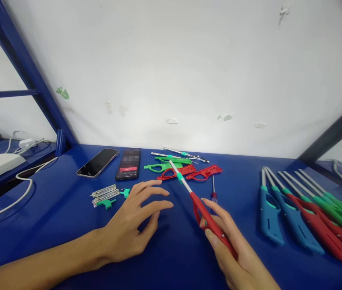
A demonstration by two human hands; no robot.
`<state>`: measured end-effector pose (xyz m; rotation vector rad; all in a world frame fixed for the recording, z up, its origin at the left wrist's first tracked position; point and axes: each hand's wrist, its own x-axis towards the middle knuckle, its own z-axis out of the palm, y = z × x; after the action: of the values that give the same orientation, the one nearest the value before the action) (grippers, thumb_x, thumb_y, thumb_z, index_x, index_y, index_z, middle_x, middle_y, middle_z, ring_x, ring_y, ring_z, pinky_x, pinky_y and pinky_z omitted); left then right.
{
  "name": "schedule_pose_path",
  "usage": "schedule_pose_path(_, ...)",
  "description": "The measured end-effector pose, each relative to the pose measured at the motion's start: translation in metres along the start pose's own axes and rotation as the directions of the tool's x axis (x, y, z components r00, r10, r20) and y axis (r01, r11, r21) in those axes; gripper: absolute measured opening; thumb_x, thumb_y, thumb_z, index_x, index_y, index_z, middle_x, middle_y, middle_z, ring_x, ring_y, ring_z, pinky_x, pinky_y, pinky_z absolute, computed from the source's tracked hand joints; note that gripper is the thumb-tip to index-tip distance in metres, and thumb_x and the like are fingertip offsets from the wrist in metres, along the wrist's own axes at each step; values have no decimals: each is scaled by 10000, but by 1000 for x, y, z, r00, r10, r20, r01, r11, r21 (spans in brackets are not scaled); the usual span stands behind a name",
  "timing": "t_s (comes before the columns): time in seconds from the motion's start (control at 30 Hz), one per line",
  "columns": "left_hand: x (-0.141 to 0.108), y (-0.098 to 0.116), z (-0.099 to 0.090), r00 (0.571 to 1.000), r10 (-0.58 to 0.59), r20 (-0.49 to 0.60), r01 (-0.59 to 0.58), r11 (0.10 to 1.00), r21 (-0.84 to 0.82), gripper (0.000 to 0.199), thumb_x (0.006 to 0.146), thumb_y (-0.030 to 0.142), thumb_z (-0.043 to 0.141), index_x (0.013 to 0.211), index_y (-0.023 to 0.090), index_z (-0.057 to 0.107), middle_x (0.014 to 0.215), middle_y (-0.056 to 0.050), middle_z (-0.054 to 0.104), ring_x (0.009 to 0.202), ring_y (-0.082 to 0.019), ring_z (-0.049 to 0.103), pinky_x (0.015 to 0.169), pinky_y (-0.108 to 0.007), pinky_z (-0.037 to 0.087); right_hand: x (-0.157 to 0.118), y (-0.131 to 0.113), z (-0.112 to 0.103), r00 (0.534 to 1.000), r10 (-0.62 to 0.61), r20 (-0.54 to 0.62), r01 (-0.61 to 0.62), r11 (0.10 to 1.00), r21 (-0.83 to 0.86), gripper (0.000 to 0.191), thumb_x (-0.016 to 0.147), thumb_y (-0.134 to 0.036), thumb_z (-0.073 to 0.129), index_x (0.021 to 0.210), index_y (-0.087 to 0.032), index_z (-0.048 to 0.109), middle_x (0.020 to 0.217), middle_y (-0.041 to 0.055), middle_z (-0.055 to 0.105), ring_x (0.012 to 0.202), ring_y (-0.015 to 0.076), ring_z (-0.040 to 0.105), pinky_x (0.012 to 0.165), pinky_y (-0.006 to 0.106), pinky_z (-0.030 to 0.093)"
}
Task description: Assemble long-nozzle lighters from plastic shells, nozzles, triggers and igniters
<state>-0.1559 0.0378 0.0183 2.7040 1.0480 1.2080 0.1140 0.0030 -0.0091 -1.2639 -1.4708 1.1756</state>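
My right hand (pixel 228 237) is wrapped round the handle of a red long-necked gas lighter (pixel 202 207). Its silver barrel, with a green collar, points up and away to the left. My left hand (pixel 139 221) hovers beside it, fingers apart and curved, holding nothing. Beyond the lighter's barrel lie red handle shells (pixel 204 173) and green handle shells (pixel 167 166). Two loose metal barrels with wires (pixel 185 154) rest behind these. Left of my left hand are clear fuel tubes (pixel 106 194) and green triggers (pixel 106 204). A small screwdriver (pixel 214 195) lies past my right hand.
On the right, several blue, red and green lighters (pixel 300 225) lie in a row on the blue table (pixel 171 257). Two phones, one dark (pixel 97 163) and one with a lit screen (pixel 128 164), lie back left. A white cable (pixel 27 189) and power strip (pixel 0 167) sit far left.
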Motion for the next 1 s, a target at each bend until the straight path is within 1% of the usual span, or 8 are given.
schedule_pose_path(0.3, -1, -3, 0, 999, 28, 27, -28, 1000, -13, 469, 970, -25, 465, 1302, 261, 631, 1322, -39, 693, 1447, -204, 493, 1195, -437, 433, 9, 10, -5, 994, -110, -6, 109, 992, -69, 539, 1032, -559, 544, 1525, -350, 486, 1108, 68, 702, 923, 197, 701, 750, 253, 571)
schedule_pose_path(0.5, 0, 2, 0, 999, 39, 29, -38, 999, -23, 403, 966, -12, 467, 1221, 231, 663, 1206, -47, 729, 1355, -197, 561, 1125, -388, 486, 0, -11, 3, 995, 103, -11, -102, 994, 47, 623, 999, -645, 541, 1567, -454, 368, 1347, 67, 637, 451, 45, 465, 419, 225, 451)
schedule_pose_path(0.6, 4, -1, -2, 999, 28, 38, -28, 1000, -2, 352, 968, 10, 477, 1149, 226, 688, 1080, -42, 741, 1231, -200, 609, 1037, -369, 517, -4, -23, 6, 981, 191, -23, -188, 978, 91, 693, 956, -704, 572, 1563, -486, 317, 1476, 88, 565, 406, 17, 410, 342, 213, 397)
schedule_pose_path(0.67, 11, -12, -10, 998, 2, 56, -4, 999, 38, 327, 972, 37, 469, 1119, 213, 703, 1028, -53, 743, 1121, -210, 630, 983, -388, 519, -5, -25, 6, 977, 211, -29, -207, 973, 101, 758, 930, -727, 599, 1574, -461, 299, 1408, 90, 617, 413, 30, 423, 345, 217, 420)
schedule_pose_path(0.73, 20, -29, -25, 993, -55, 106, 44, 994, 99, 315, 972, 79, 458, 1108, 190, 719, 992, -73, 741, 1004, -223, 636, 939, -418, 512, -4, -22, 2, 976, 218, -23, -215, 972, 93, 824, 933, -743, 589, 1610, -404, 263, 1095, 45, 729, 412, 63, 423, 376, 225, 453)
schedule_pose_path(0.87, 36, -65, -71, 916, -222, 334, 153, 963, 221, 266, 933, 176, 499, 919, 220, 760, 889, -46, 742, 842, -214, 653, 868, -402, 510, 0, -7, -10, 957, 248, 149, -260, 963, 69, 879, 976, -812, 388, 1663, -293, 212, 548, -48, 587, 400, 153, 496, 387, 239, 465)
schedule_pose_path(0.93, 40, -74, -90, 857, -329, 396, 228, 932, 281, 264, 944, 234, 508, 929, 226, 772, 913, -49, 759, 824, -212, 671, 813, -372, 516, 2, -1, -13, 956, 209, 205, -214, 977, 3, 785, 1008, -774, 353, 1637, -304, 331, 568, -25, 618, 394, 157, 534, 378, 236, 471)
schedule_pose_path(1.0, 40, -78, -101, 799, -412, 438, 290, 902, 321, 277, 956, 283, 509, 970, 229, 781, 968, -59, 774, 858, -215, 689, 789, -349, 517, 2, 2, -13, 992, 29, 124, -10, 989, -151, 593, 1036, -669, 432, 1514, -338, 548, 783, 37, 735, 511, 162, 664, 470, 241, 572)
